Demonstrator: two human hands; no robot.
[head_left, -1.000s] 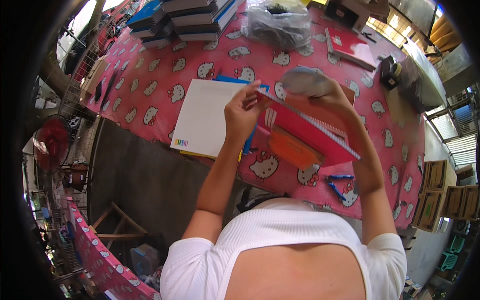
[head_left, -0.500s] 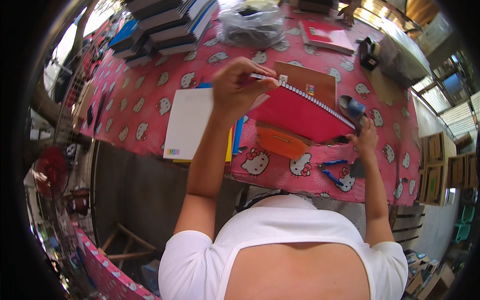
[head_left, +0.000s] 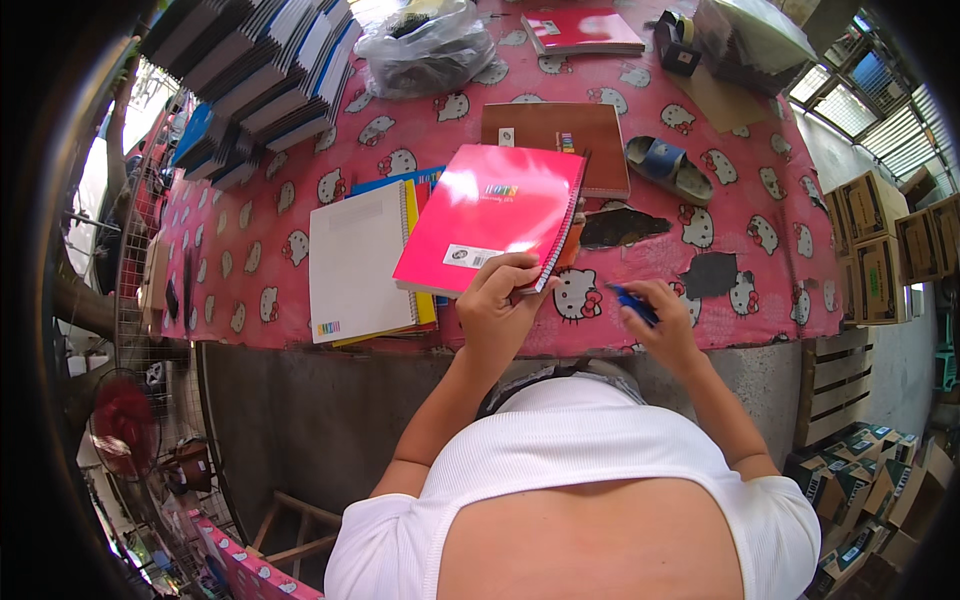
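Observation:
My left hand [head_left: 498,303] grips the near edge of a pink spiral notebook [head_left: 495,215] and holds it tilted above the pink patterned tablecloth [head_left: 280,290]. My right hand [head_left: 664,320] is closed on a pair of blue-handled scissors [head_left: 632,302] at the table's near edge. To the left of the pink notebook lies a white spiral notebook [head_left: 355,262] on top of yellow and blue ones. A brown notebook [head_left: 558,135] lies just behind the pink one.
Stacks of notebooks [head_left: 250,75] fill the far left. A clear plastic bag [head_left: 425,48], a red book [head_left: 580,30], a tape dispenser [head_left: 680,45] and a sandal [head_left: 668,168] lie farther back. Cardboard boxes [head_left: 885,240] stand on the right, a red fan [head_left: 125,425] at lower left.
The pink notebook has been closed and now shows its cover. My left hand came down from its top edge to its near edge. My right hand moved to the near table edge, onto the scissors.

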